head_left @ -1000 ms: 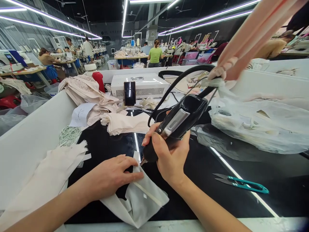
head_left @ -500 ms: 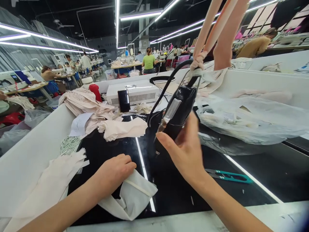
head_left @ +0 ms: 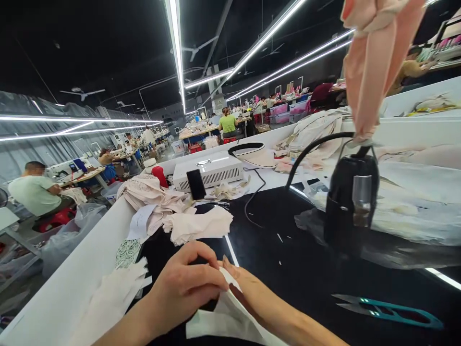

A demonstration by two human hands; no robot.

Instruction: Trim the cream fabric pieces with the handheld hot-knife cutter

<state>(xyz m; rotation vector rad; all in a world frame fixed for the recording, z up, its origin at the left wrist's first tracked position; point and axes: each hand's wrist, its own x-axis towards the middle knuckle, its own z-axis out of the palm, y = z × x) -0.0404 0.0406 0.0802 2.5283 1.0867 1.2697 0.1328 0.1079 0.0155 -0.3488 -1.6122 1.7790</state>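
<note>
My left hand (head_left: 183, 286) pinches the upper edge of an off-white fabric piece (head_left: 226, 319) low in the middle of the view. Pressed close beside it, my right hand (head_left: 257, 293) grips the same edge, its thumb pointing up; some fingertips are hidden behind the cloth. The fabric hangs folded below both hands. To the right, a black corded hand tool (head_left: 334, 192) with a metal plate hangs from knotted pink cloth strips (head_left: 370, 72), and neither hand touches it. Teal-handled thread snips (head_left: 399, 312) lie on the black tabletop (head_left: 302, 283) at lower right.
At the left lie stacked fabric strips (head_left: 108, 298), a bundle of pale green elastic loops (head_left: 127, 253) and another cloth pile (head_left: 201, 225). A phone (head_left: 196, 184) leans against a white metal box (head_left: 223, 170). Plastic-wrapped pieces (head_left: 414, 211) lie behind the hanging tool. People sit at sewing tables beyond.
My right hand has let go of the black tool, which now hangs from its strips, and has come to the fabric. The left hand has lifted the fabric edge. The view has shifted.
</note>
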